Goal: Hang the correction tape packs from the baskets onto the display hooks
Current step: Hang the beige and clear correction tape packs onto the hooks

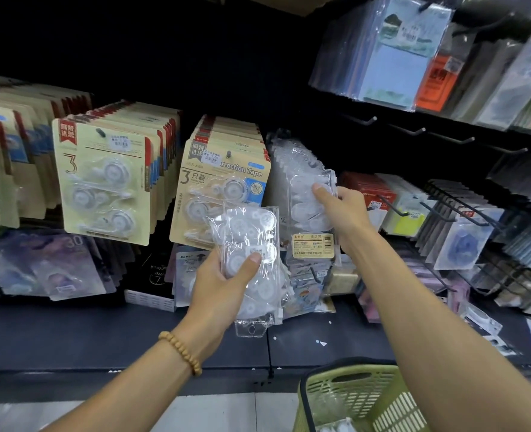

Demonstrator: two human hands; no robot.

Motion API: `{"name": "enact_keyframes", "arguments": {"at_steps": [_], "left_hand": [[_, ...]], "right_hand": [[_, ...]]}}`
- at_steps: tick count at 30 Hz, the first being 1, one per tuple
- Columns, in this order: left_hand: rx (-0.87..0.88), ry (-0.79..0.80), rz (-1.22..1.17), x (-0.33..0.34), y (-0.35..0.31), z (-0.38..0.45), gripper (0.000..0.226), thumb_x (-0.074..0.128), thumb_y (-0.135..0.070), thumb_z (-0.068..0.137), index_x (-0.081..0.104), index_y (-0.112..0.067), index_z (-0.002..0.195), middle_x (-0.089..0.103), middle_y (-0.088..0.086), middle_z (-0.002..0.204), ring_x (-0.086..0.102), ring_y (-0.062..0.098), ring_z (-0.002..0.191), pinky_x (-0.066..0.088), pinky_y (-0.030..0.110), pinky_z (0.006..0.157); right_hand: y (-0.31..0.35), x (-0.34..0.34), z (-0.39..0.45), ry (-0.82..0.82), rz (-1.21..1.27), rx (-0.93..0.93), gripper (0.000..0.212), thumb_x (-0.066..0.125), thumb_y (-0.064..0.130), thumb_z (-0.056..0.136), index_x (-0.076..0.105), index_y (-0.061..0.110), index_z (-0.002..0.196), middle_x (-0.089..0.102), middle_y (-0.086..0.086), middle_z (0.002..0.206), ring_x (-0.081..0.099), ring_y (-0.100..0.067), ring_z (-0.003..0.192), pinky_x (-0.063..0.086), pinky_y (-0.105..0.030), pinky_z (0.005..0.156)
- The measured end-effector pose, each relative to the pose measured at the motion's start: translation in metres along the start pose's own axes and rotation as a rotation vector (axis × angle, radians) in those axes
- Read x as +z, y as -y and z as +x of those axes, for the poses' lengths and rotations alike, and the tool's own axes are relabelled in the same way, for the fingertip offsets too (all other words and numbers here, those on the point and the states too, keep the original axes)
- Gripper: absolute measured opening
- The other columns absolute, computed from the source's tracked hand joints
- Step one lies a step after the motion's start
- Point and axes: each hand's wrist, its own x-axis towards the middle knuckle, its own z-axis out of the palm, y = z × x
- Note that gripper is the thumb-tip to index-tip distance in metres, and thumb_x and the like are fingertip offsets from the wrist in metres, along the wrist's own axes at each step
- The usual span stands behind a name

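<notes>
Before a dark display wall of stationery, the left hand (pixel 223 285) grips a stack of clear correction tape packs (pixel 254 263), thumb curled across the front and fingers wrapped behind, hang tabs pointing down. Up and to the right, the right hand (pixel 340 207) pinches another clear pack (pixel 309 198), thumb on its face, holding it against a row of like packs (pixel 292 154) that hang just right of the carded packs (pixel 226 182). More carded packs (pixel 102 179) hang further left. Bare hooks (pixel 413 130) jut from the wall above the right hand. Below the right forearm sits a green basket (pixel 351 397), with a few clear packs visible inside at the frame's bottom edge. A bead bracelet (pixel 183 352) circles the left wrist.
</notes>
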Motion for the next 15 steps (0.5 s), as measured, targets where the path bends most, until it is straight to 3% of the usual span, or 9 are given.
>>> {"name": "enact_keyframes", "arguments": {"at_steps": [3, 5, 7, 10, 12, 15], "left_hand": [[-0.025, 0.003, -0.015, 0.001, -0.001, 0.0, 0.021, 0.073, -0.027, 0.09, 0.061, -0.034, 0.106, 0.075, -0.025, 0.094, 0.07, -0.005, 0.092, 0.052, 0.015, 0.076], [-0.038, 0.012, -0.061, 0.001, -0.002, -0.001, 0.024, 0.076, -0.024, 0.088, 0.061, -0.034, 0.103, 0.073, -0.029, 0.085, 0.069, -0.011, 0.081, 0.049, 0.007, 0.062], [-0.05, 0.022, -0.076, 0.002, -0.001, -0.002, 0.031, 0.08, -0.021, 0.083, 0.062, -0.03, 0.107, 0.076, -0.021, 0.092, 0.072, -0.004, 0.084, 0.051, 0.009, 0.061], [-0.072, 0.045, -0.056, 0.007, -0.002, -0.003, 0.037, 0.081, -0.013, 0.08, 0.064, -0.022, 0.112, 0.078, -0.005, 0.1, 0.075, 0.009, 0.09, 0.056, 0.016, 0.064], [-0.077, 0.078, -0.024, 0.009, -0.003, -0.005, 0.039, 0.082, -0.013, 0.08, 0.064, -0.022, 0.113, 0.078, -0.003, 0.103, 0.075, 0.013, 0.093, 0.06, 0.024, 0.071], [-0.097, 0.126, -0.024, 0.013, -0.006, -0.007, 0.031, 0.078, -0.016, 0.085, 0.064, -0.028, 0.111, 0.077, -0.002, 0.106, 0.074, 0.019, 0.099, 0.06, 0.038, 0.085]], "right_hand": [[-0.008, 0.005, 0.0, -0.054, -0.178, 0.005, 0.045, 0.069, 0.039, 0.093, 0.04, 0.021, 0.064, 0.037, 0.005, 0.06, 0.039, -0.017, 0.06, 0.034, -0.033, 0.063], [-0.013, 0.003, -0.011, -0.144, -0.211, 0.0, 0.029, 0.069, 0.042, 0.092, 0.054, 0.018, 0.088, 0.054, 0.005, 0.077, 0.054, -0.017, 0.078, 0.044, -0.034, 0.075], [-0.015, -0.004, -0.029, -0.186, -0.16, -0.026, 0.033, 0.067, 0.043, 0.094, 0.057, 0.015, 0.108, 0.064, 0.0, 0.096, 0.062, -0.018, 0.094, 0.048, -0.032, 0.083], [-0.01, -0.008, -0.065, 0.065, -0.058, -0.107, 0.023, 0.066, 0.037, 0.096, 0.068, 0.015, 0.091, 0.071, -0.004, 0.083, 0.068, -0.012, 0.074, 0.055, -0.028, 0.072], [-0.01, -0.007, -0.082, 0.245, -0.06, -0.119, 0.019, 0.077, 0.033, 0.087, 0.072, 0.015, 0.086, 0.071, -0.006, 0.08, 0.065, -0.014, 0.071, 0.056, -0.03, 0.07], [-0.013, -0.007, -0.089, 0.324, 0.003, -0.083, 0.036, 0.086, 0.033, 0.073, 0.071, 0.007, 0.093, 0.067, -0.009, 0.083, 0.062, -0.021, 0.076, 0.055, -0.039, 0.07]]}}
